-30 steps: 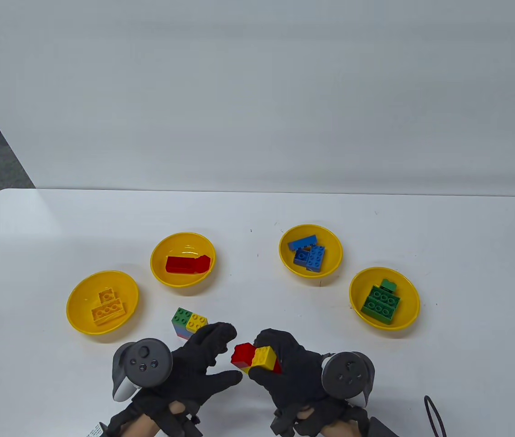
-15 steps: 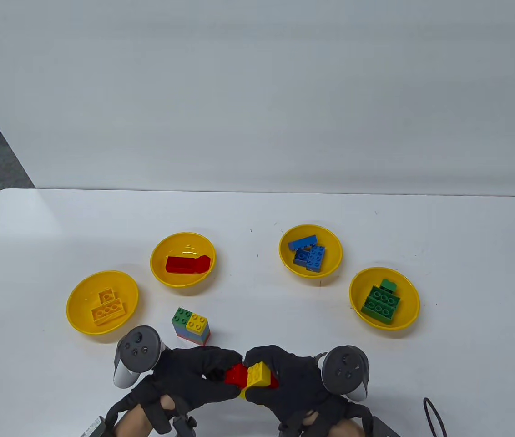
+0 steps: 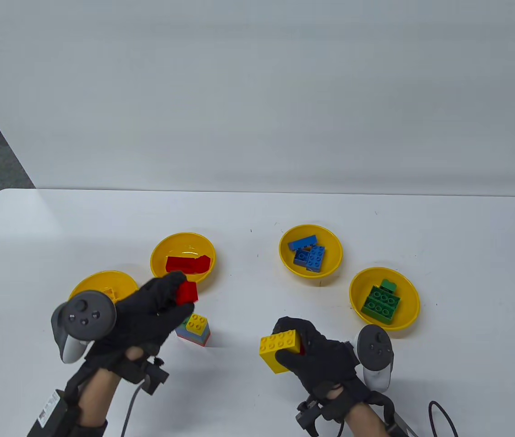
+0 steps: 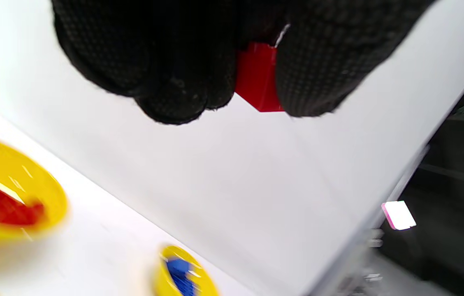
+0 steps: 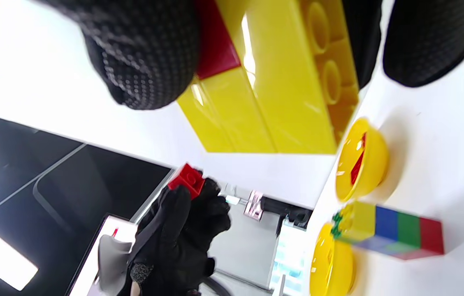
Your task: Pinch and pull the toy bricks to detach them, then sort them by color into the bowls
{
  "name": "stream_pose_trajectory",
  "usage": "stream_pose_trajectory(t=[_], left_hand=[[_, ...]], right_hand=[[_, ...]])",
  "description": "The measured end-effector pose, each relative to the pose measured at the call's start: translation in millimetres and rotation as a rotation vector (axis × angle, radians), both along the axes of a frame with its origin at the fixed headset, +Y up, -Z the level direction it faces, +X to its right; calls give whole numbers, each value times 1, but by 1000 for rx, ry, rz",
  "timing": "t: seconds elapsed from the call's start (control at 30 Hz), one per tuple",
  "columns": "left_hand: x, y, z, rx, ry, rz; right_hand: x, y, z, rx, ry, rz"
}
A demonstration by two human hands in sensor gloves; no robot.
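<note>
My left hand (image 3: 179, 291) pinches a small red brick (image 3: 187, 292) in the air, just in front of the bowl of red bricks (image 3: 157, 266). The left wrist view shows that red brick (image 4: 258, 80) between the gloved fingers. My right hand (image 3: 291, 347) grips a yellow brick (image 3: 278, 348) with a red piece (image 5: 215, 45) still stuck under it, low over the table. A stack of green, yellow, blue and red bricks (image 3: 196, 327) stands on the table between the hands.
The bowl of yellow bricks (image 3: 80, 287) is partly hidden behind my left hand. A bowl of blue bricks (image 3: 332, 259) and a bowl of green bricks (image 3: 410, 300) stand to the right. A black cable (image 3: 439, 409) lies at the bottom right.
The hands met on the red-and-yellow cluster, then parted. My left hand pulled off a red brick and carried it up-left toward the red bowl. The right hand kept the yellow brick.
</note>
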State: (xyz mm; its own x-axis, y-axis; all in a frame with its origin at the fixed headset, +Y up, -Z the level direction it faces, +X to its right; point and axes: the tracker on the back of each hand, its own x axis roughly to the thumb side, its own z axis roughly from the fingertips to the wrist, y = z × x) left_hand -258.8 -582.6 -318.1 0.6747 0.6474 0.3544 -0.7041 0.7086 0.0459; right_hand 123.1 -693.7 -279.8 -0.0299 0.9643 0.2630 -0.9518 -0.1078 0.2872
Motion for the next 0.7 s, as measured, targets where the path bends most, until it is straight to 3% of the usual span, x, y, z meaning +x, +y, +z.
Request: stream_pose_trajectory(t=[0.07,0.17,0.3,0.4,0.53,0.63,0.7], left_hand=[[-3,12,-25,-18,93,-147],[2,8,-60,-99,169,-330],[11,-23,-101,-218,249,-547],[16,-61,-133,-320,293,-648],[14,-92,-153,-404,310,-646],[9,-98,-156,-448,289,-600],[7,-90,-151,-432,299,-575]], right_hand=[[13,-3,-4,-32,-87,-27],[24,-3,-8,-64,-167,-30],[31,-6,-12,-87,-168,32],[33,-5,-13,-53,-215,91],[35,-5,-13,-56,-248,162],[34,-8,-15,-86,-226,183],[34,-10,-17,-117,-191,176]])
